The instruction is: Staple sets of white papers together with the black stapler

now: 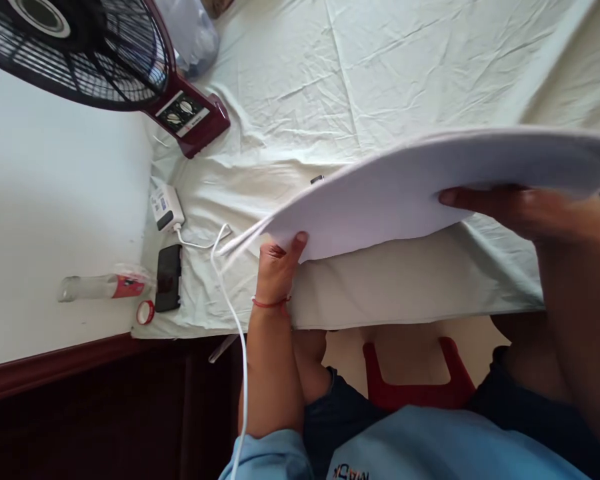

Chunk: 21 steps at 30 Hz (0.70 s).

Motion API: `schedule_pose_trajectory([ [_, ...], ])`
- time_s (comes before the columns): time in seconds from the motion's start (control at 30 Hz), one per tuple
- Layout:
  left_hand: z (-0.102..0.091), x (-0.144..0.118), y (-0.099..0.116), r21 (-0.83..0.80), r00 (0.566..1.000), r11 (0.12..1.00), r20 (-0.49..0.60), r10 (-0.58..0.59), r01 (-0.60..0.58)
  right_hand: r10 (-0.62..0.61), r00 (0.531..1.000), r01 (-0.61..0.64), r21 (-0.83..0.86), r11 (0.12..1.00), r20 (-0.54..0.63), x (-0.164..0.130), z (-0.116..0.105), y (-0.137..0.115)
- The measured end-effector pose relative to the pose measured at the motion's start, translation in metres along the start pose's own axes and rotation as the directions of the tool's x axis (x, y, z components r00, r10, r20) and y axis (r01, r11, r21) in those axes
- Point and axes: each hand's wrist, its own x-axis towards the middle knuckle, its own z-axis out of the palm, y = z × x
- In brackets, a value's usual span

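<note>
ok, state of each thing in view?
white sheet: held, tilted, bowed
left hand: holding, thumb on top
right hand: holding, thumb on top
phone: lying flat, dark
white box: cable plugged in
fan: standing, running unclear
bottle: upright
tablecloth: wrinkled

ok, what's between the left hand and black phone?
Head view: the white cable crosses the pale cloth between left hand and black phone; a corner of the white sheet sits by it.
</note>
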Motion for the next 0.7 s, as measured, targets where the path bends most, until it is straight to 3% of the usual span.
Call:
schedule_pose_trajectory([
  [0.1,0.004,0.0,-0.002,-0.053,0.999,0.999,0.042,-0.004,0.007,0.0,1.0,0.0,0.083,0.997,0.003,0.001,0.003,0.0],
  [0.23,-0.001,-0.003,-0.004,-0.126,0.995,0.987,0.024,0.1,-0.096,-0.045,0.993,0.065,0.188,0.98,-0.111,-0.003,0.004,-0.009],
  [0.3,-0.005,-0.004,-0.004,-0.112,0.989,0.986,0.062,0.132,-0.125,-0.076,0.994,0.092,0.258,0.962,-0.072,-0.004,0.003,-0.014],
  [0.4,-0.009,-0.005,-0.003,-0.014,0.984,0.996,0.154,0.086,-0.085,-0.103,0.994,0.086,0.318,0.944,0.036,-0.004,0.0,-0.016],
  [0.57,-0.007,-0.007,-0.005,-0.013,0.984,0.999,0.169,0.051,-0.05,-0.119,0.991,0.131,0.334,0.933,-0.056,-0.006,0.004,-0.02],
  [0.7,-0.007,-0.008,-0.006,-0.014,0.982,0.995,0.156,0.103,-0.102,0.003,0.997,0.014,0.222,0.975,-0.073,-0.007,0.002,-0.023],
])
